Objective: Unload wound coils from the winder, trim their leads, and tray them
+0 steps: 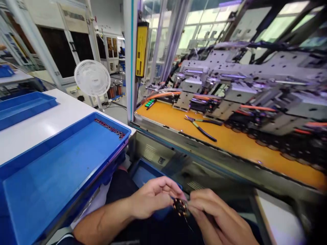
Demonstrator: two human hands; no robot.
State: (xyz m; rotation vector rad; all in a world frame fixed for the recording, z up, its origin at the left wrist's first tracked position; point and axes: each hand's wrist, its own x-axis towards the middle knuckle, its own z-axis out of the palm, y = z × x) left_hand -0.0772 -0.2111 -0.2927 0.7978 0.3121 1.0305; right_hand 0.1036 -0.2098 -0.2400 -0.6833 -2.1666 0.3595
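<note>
Low in the view my two hands meet over my lap. My left hand (153,199) pinches a small round dark part with copper windings (180,207) by its left edge. My right hand (217,216) closes on the same part from the right, fingers curled around it. A thin wire hangs down from the part. Just behind my hands sits a small blue bin (144,172). To the left a large blue tray (63,170) holds a row of several small dark red parts (110,128) along its far edge.
A machine with metal fixtures and orange cables (242,92) stands on an orange worktop (230,139), where black-handled pliers (201,127) lie. A white fan (92,78) stands at the back of the white table (38,126). Another blue tray (22,105) sits far left.
</note>
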